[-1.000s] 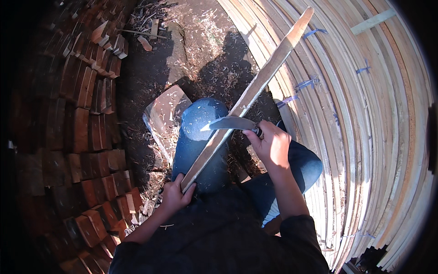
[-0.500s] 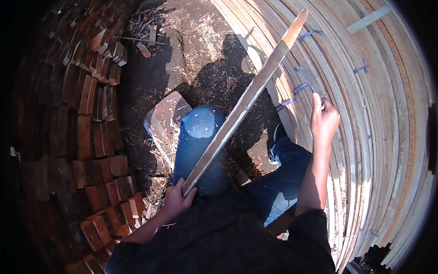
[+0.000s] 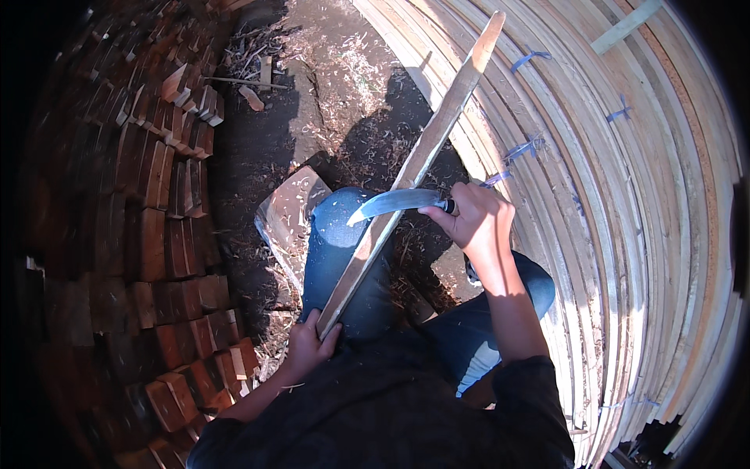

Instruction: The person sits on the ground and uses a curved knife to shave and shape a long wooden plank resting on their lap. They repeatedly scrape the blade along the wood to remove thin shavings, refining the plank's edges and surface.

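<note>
A long, narrow wooden slat (image 3: 431, 144) slants from my lap up to the far right, its far end tapered and paler. My left hand (image 3: 311, 342) is closed round the slat's near end, beside my left thigh. In my right hand (image 3: 478, 215) is the dark handle of a knife with a broad, curved blade (image 3: 398, 202). The blade crosses over the slat near its middle, its tip pointing left above my knee (image 3: 344, 215). Whether the edge touches the wood I cannot tell.
Stacked reddish-brown wood blocks (image 3: 160, 258) rise on the left. Long pale boards (image 3: 617, 195), tied with blue strips (image 3: 523, 148), curve along the right. A flat wooden slab (image 3: 293, 211) lies by my left knee. Shavings (image 3: 363, 59) litter the dark ground.
My right hand has brought the knife leftward and nearer, from over the boards to across the slat. The slat's far end has shifted slightly left; my left hand keeps its hold.
</note>
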`<state>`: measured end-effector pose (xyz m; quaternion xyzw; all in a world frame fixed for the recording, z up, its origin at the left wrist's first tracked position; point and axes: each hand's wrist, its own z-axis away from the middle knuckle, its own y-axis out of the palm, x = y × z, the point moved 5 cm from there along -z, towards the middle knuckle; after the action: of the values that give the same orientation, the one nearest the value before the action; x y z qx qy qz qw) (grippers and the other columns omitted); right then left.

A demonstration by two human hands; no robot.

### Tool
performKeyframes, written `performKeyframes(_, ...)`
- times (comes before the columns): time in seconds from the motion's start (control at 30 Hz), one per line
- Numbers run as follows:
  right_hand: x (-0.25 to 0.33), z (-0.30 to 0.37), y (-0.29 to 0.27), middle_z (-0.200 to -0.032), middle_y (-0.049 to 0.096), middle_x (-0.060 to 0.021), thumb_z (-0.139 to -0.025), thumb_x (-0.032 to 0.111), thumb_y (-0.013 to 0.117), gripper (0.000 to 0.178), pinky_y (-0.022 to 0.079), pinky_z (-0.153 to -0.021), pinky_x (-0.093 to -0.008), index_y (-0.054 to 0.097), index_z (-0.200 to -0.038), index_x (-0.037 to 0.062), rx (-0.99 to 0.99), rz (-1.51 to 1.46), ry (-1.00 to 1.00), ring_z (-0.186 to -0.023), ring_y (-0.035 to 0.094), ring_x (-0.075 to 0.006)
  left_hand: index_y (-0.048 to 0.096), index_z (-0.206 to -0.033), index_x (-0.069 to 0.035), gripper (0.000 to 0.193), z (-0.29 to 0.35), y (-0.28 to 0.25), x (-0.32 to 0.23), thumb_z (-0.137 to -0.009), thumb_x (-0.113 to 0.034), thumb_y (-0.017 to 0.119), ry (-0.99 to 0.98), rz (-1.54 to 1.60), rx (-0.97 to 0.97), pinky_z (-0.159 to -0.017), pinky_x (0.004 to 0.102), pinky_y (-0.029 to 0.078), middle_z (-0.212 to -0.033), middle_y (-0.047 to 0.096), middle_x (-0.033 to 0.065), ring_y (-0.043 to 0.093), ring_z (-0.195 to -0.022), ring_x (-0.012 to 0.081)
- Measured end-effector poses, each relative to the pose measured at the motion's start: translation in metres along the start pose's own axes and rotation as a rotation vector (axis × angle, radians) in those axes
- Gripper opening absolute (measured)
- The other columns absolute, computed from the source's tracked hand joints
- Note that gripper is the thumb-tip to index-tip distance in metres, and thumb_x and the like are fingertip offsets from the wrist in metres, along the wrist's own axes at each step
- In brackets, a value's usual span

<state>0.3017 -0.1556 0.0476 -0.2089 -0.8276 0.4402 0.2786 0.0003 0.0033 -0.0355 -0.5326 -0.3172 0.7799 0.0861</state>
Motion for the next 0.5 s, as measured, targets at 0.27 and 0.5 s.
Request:
performKeyframes(0.27,-0.176,0.035,-0.147,-0.051,0.036,-0.0013,-0.099,0.048,0.049,0.063,0.026,-0.048,-0.0349,0.051,-0.062,-0.0034,-0.504,0.046,0.737,-0.05,0.032,-0.0127,0.055,-0.088,-0.001,0.03,-0.001,-0.007,0.01,-0.084,-0.027,0.07,-0.011,-0.064,-0.01,-0.05,0.0446,0.048,-0.054,0.057,0.0206,0.063,-0.053,0.0391)
performKeyframes(0.5,-0.092,0.066,-0.028,-0.052,0.047,-0.0179,-0.089,0.032,0.068,0.042,0.041,-0.049,-0.0372,0.055,-0.066,-0.0003,0.003,-0.235,0.589,-0.045,0.044,-0.0297,0.054,-0.084,-0.001,0.029,-0.003,-0.004,0.007,-0.085,-0.026,0.069,-0.07,-0.021,0.083,-0.049,0.0437,0.047,-0.054,0.055,0.0204,0.062,-0.053,0.0388)
